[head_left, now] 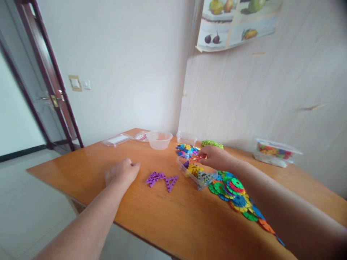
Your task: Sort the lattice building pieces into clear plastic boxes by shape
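Observation:
My left hand (123, 172) rests on the table in a loose fist, its fingertips tucked out of sight. To its right lie purple notched plastic building pieces (155, 178), among them a purple triangle (171, 183). My right hand (213, 157) reaches over a clear plastic container (182, 168), fingers bent together beside red-orange pieces (195, 158); whether one is pinched is hidden. Inside the container are yellow pieces (194, 169), grey pieces (204, 177) and a bit of purple. Below my right forearm spreads a heap of colourful slotted discs (230, 187).
Behind the container are small mixed-colour pieces (187, 148) and light-green pieces (211, 143). A translucent bowl (159, 141) and clear lids (117, 139) stand near the wall. A filled plastic box (276, 151) sits at the right. The table's front edge (141, 238) is close.

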`<state>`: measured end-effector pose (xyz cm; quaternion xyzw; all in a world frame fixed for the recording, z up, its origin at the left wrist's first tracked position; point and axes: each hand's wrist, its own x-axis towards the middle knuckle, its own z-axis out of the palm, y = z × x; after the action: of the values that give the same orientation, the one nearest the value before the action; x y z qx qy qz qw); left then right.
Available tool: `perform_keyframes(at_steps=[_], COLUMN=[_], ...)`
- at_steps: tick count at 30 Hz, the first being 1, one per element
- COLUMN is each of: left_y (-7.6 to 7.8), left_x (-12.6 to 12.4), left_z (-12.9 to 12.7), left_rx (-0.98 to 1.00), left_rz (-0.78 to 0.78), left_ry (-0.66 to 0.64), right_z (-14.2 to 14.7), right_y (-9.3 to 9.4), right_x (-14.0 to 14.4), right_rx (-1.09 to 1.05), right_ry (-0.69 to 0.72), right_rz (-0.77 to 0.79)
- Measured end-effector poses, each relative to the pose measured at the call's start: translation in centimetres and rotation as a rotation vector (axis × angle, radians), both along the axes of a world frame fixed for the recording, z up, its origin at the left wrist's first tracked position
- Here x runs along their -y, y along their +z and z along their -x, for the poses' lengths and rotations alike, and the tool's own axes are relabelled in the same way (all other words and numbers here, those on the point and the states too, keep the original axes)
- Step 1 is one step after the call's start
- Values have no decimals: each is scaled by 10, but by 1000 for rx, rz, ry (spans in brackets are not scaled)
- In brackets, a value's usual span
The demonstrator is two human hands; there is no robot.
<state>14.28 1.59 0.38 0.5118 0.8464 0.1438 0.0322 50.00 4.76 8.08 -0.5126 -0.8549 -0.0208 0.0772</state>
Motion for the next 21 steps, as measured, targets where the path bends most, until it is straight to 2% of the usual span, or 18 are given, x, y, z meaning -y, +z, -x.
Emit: perform_keyframes(at_steps=[5,11,17,21], left_y=[1,0,2,2], left_x=[1,1,2,2], left_z=[0,0,-1,-2], left_rx=[-5,-12,-1,-1], left_rz=[-4,0,-4,-17], left_ry=[1,9,1,5], right_z=[14,22,21,28], right_y=[-1,-2,0,4], right_x=[-12,-15,-11,1], right_rx=[39,50,10,-48], right_ry=[-30,6,-29,-23], right_rz=[-2,20,5,-23])
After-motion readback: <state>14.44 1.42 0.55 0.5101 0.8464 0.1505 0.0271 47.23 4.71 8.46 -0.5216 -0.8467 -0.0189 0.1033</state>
